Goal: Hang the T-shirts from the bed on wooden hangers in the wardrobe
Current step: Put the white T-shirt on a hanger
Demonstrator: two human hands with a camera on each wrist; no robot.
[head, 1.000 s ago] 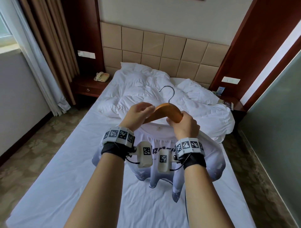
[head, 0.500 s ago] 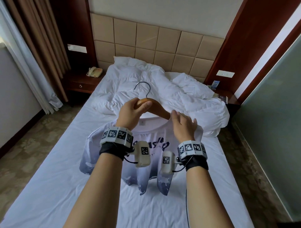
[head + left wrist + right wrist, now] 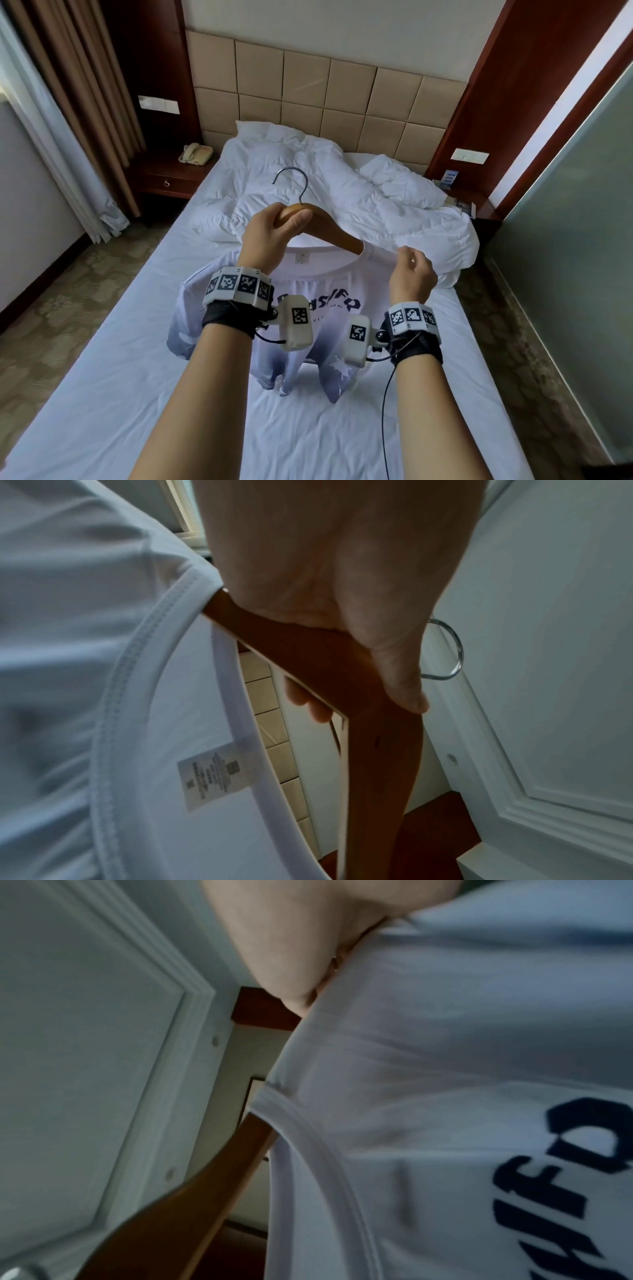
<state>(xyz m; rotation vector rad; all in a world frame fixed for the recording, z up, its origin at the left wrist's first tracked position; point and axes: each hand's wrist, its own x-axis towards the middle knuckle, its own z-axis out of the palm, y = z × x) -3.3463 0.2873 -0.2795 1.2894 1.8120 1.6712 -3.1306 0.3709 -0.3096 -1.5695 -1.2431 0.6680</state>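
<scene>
The hotel room held a white-sheeted bed (image 3: 102, 394) below a padded headboard (image 3: 325, 99), duvet (image 3: 376, 205) bunched at twelve o'clock. Above the mattress the T-shirt (image 3: 318, 305) hung on the wooden hanger (image 3: 329, 226). The left hand (image 3: 270, 236) had its grip closed round the hanger's crown under the metal hook (image 3: 291, 181); the right hand (image 3: 411, 274), at three o'clock from the collar, pinched the shoulder fabric over the hanger's end. By my judgement the dressing was nearly done; carrying it to the wardrobe, out of view, remained. Open floor lay at nine and three o'clock; a glass partition (image 3: 582, 222) bounded the right.
</scene>
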